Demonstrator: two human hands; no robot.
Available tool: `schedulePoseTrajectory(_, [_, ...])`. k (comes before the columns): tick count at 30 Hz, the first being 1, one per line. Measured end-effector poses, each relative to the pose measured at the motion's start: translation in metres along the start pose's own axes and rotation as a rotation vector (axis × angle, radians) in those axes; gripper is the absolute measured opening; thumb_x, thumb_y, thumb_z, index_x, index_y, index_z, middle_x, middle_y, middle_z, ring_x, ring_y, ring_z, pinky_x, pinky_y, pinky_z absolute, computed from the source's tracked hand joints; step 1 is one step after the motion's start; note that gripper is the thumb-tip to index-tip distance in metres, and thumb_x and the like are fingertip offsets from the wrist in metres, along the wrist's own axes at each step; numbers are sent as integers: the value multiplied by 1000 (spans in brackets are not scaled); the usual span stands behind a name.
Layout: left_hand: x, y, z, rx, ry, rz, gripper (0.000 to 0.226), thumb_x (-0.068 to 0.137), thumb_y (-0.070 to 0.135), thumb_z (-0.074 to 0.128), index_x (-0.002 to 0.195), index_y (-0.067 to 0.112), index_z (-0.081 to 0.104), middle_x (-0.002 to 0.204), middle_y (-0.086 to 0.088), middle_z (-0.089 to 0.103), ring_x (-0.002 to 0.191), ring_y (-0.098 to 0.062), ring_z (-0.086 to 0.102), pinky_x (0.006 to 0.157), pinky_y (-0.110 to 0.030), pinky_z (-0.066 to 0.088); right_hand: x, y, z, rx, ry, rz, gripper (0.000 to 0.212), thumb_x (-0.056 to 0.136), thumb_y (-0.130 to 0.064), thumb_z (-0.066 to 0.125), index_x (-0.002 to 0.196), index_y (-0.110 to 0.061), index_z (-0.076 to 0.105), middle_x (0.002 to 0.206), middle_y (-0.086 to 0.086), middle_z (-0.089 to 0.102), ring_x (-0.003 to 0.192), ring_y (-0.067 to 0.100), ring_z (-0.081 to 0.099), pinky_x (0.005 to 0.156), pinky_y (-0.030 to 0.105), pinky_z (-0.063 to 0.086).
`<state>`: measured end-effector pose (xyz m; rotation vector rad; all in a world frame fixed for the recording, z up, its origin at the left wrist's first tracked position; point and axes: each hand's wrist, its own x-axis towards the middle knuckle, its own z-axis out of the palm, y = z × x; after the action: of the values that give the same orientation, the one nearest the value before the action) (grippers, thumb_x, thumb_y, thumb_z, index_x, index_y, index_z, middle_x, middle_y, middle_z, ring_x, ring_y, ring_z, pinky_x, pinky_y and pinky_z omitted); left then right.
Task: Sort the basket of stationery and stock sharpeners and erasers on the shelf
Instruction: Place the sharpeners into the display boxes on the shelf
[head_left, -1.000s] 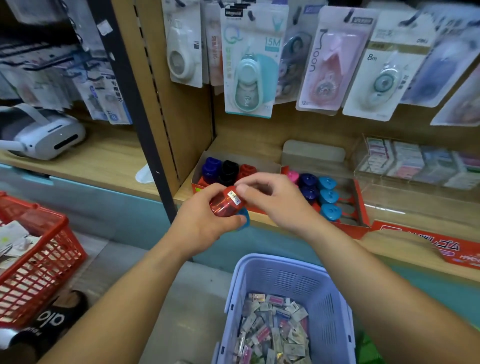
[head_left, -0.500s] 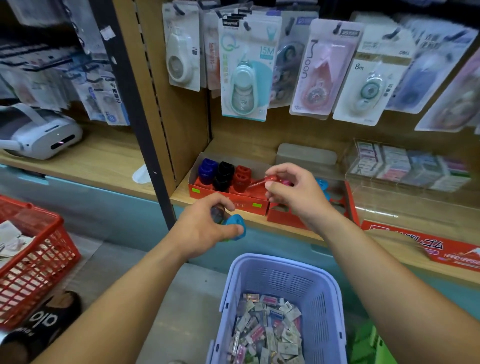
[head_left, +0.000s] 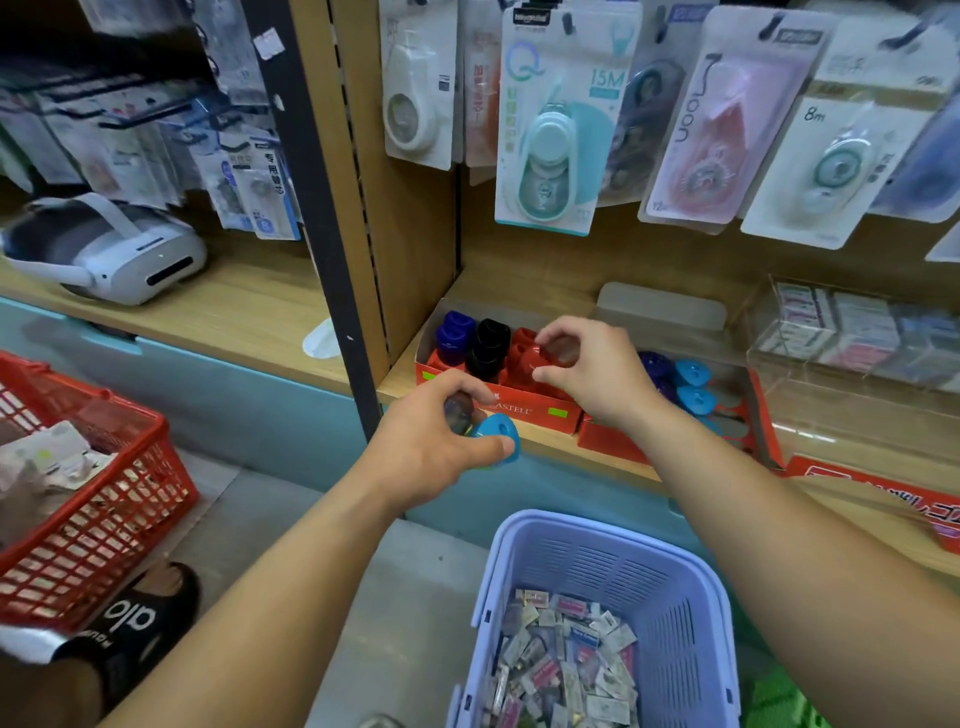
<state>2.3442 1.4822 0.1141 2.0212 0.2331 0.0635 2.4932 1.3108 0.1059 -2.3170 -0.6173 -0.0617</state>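
Nearest, below the red cardboard display box (head_left: 524, 411), a lilac slotted plastic basket (head_left: 602, 566) holds small wrapped erasers (head_left: 566, 660). Just in front of the box, the left hand (head_left: 431, 441) grips a round blue plastic sharpener (head_left: 496, 435) and a dark sharpener (head_left: 460, 413). Over the box's red row, the right hand (head_left: 597, 371) pinches a translucent red sharpener (head_left: 563, 351).

Grey floor (head_left: 415, 597), wooden shelving (head_left: 249, 312), black upright (head_left: 311, 208), teal base panel (head_left: 234, 395).

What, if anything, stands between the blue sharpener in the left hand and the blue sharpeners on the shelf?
The right hand, pinching a red sharpener, lies between the blue sharpener and that blue row.
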Motion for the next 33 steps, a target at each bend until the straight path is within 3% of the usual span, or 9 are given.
schedulePoseTrajectory(6, [3, -2, -1, 16, 42, 13, 42, 78, 30, 85, 111, 37, 59, 105, 18, 59, 95, -10, 62, 60, -20, 59, 0, 3, 21, -125, 24, -92, 36, 89, -25, 76, 125, -28, 70, 110, -10, 57, 104, 13, 60, 92, 31, 52])
schedulePoseTrajectory(9, [4, -2, 0, 22, 54, 16, 43, 79, 31, 84, 112, 38, 58, 105, 18, 59, 97, -10, 62, 65, -23, 61, 0, 1, 22, -124, 81, -92, 34, 90, -24, 75, 123, -27, 70, 108, -12, 54, 104, 11, 57, 90, 29, 53])
schedulePoseTrajectory(17, [5, 0, 2, 6, 82, -2, 46, 78, 29, 84, 113, 38, 57, 105, 20, 56, 95, -9, 61, 66, -23, 61, -4, 6, 20, -99, 2, -87, 32, 94, -22, 69, 125, -25, 70, 123, -6, 67, 103, 7, 61, 95, 29, 53])
schedulePoseTrajectory(19, [5, 0, 2, -11, 86, -7, 48, 78, 27, 84, 116, 37, 57, 104, 22, 55, 94, -8, 62, 66, -24, 62, -10, 5, 13, -57, 50, -68, 30, 94, -24, 67, 124, -26, 70, 120, -8, 68, 101, 2, 62, 92, 21, 52])
schedulePoseTrajectory(21, [6, 1, 2, -22, 89, -11, 51, 77, 27, 85, 118, 37, 57, 104, 23, 54, 93, -9, 63, 69, -29, 63, -23, 2, 7, 52, 100, -53, 23, 95, -26, 66, 117, -29, 73, 111, -13, 67, 96, -1, 61, 82, 10, 47])
schedulePoseTrajectory(22, [7, 2, 3, -22, 91, -8, 53, 77, 28, 86, 120, 38, 57, 106, 23, 54, 94, -9, 63, 70, -31, 64, -32, -1, 5, 140, 82, -43, 20, 95, -28, 65, 113, -31, 73, 108, -16, 68, 96, -1, 62, 79, 11, 47])
schedulePoseTrajectory(27, [6, 8, 13, -23, 58, 65, 62, 71, 28, 90, 124, 35, 57, 116, 16, 59, 104, -5, 60, 78, -33, 63, -78, -17, 5, 538, -188, 90, 17, 101, -28, 58, 112, -33, 70, 95, -9, 74, 85, 18, 74, 79, 39, 59])
schedulePoseTrajectory(30, [3, 14, 21, -2, 3, 107, 68, 68, 26, 92, 125, 35, 56, 115, 17, 62, 109, -4, 59, 86, -21, 54, -93, -20, -6, 688, -188, 188, 18, 103, -22, 56, 115, -19, 69, 94, 5, 74, 78, 26, 75, 76, 40, 61])
schedulePoseTrajectory(33, [0, 21, 34, -22, -38, 149, 73, 62, 24, 95, 124, 34, 56, 113, 15, 64, 105, -1, 61, 80, -10, 51, -102, -16, -19, 804, -178, 258, 12, 98, -21, 63, 104, -13, 68, 84, 4, 71, 71, 23, 73, 74, 41, 61])
